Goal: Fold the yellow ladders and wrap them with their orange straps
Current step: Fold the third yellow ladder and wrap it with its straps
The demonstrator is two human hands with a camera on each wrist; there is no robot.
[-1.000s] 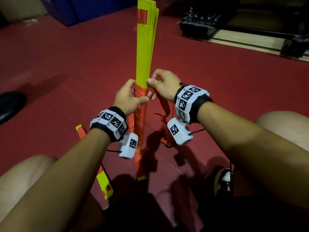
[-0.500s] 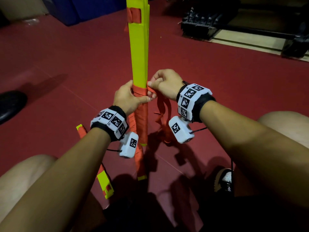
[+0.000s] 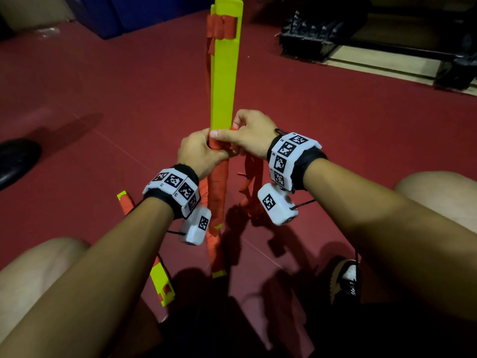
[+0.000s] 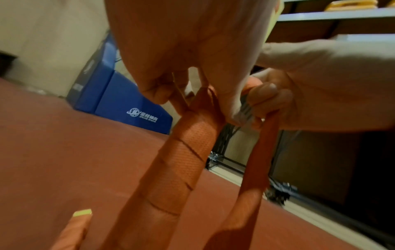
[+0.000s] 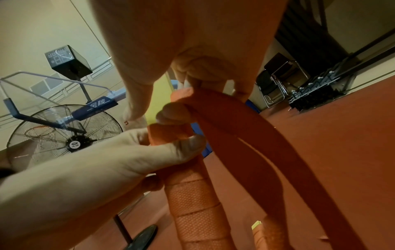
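Observation:
A folded yellow ladder bundle (image 3: 224,73) stands nearly upright in the middle of the head view, its lower half wound in orange strap (image 3: 218,192). My left hand (image 3: 200,153) grips the bundle at the top of the winding. My right hand (image 3: 247,136) pinches the loose orange strap (image 5: 230,121) against the bundle's right edge, thumb laid across the front. The strap's free length (image 3: 251,184) hangs in loops below the right wrist. In the left wrist view the wound turns (image 4: 181,162) run down toward the floor.
A second wrapped yellow ladder (image 3: 161,282) lies on the red floor (image 3: 103,112) by my left knee. A blue box (image 3: 144,14) stands far left, black racks (image 3: 317,34) far right, a dark shoe (image 3: 15,161) at the left edge. A floor fan (image 5: 64,135) stands nearby.
The bundle has turned, now showing its flat yellow face. My right hand has carried the strap round to the front, its thumb now lying across the bundle above the left hand.

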